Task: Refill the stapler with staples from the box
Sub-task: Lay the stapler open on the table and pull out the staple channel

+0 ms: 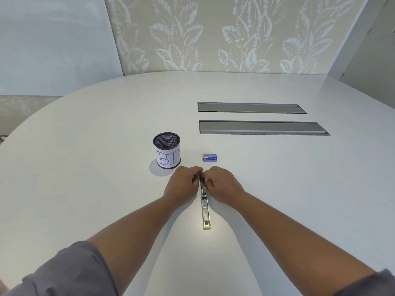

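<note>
Two bare hands meet over the middle of the white tabletop (85, 167), and reading from the left, the first thing is a black mesh cup (167, 153) wrapped in paper lettered "BIN", standing upright and apart from the work. Just nearer than it, the left hand (181, 185) lies knuckles-up with its fingers (195, 170) curled inward and closed on the far end of the stapler (205, 207). That stapler lies swung open in a long line pointing back toward the person, its metal channel facing up and its yellowish tip nearest the camera. The right hand (222, 184) mirrors the left, fingers bent and pressed onto the same far end, so both seem pinched on the hinge or the pusher; exactly which part each one grips is hidden under the knuckles. Both forearms stretch forward and converge, wrists low near the surface. Beyond the hands and a little to the right, the small blue staple box (210, 157) rests closed and untouched. Opening or clearing the magazine looks like the step in hand; next, one hand probably has to let go, reach for the box and draw out a strip. Farther right, two grey cable hatches (256, 127) are set flush in the surface.
</note>
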Tool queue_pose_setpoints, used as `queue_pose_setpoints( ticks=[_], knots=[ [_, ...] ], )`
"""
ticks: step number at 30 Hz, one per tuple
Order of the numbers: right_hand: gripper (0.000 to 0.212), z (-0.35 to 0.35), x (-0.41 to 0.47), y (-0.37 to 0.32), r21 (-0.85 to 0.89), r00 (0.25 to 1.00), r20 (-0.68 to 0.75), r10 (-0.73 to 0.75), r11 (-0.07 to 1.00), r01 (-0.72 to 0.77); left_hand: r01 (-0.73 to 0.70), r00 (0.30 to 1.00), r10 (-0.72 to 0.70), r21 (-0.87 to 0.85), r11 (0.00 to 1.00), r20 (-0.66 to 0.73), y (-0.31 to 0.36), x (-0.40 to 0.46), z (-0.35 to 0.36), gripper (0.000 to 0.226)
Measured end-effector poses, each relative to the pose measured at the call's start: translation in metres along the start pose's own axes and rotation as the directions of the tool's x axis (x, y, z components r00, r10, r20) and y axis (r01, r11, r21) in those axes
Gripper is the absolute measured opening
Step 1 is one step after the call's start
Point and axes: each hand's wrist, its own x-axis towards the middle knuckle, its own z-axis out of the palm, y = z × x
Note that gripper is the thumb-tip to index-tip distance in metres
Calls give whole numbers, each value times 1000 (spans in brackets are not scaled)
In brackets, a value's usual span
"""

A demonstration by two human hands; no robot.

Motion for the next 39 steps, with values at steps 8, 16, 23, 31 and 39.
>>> queue_pose_setpoints(
  ticks=[8,16,23,31,39],
  knots=[
    [25,4,-10,7,59,998,-29,-57,997,59,10,1000,-10,-14,1000,2,0,0,2,34],
    [31,12,-14,16,242,996,-83,36,970,-15,7,1000,-7,-11,1000,-5,-1,-1,2,33],
    [14,7,-11,15,446,975,3,222,872,-200,21,1000,-21,-12,1000,-3,0,-1,2,28],
    [5,-6,5,8,354,957,135,255,890,-287,17,1000,-17,9,1000,17,3,-2,-1,28],
    [13,-12,15,-3,353,897,209,390,825,-441,13,1000,-13,-1,1000,2,6,-3,-3,31]
  ],
)
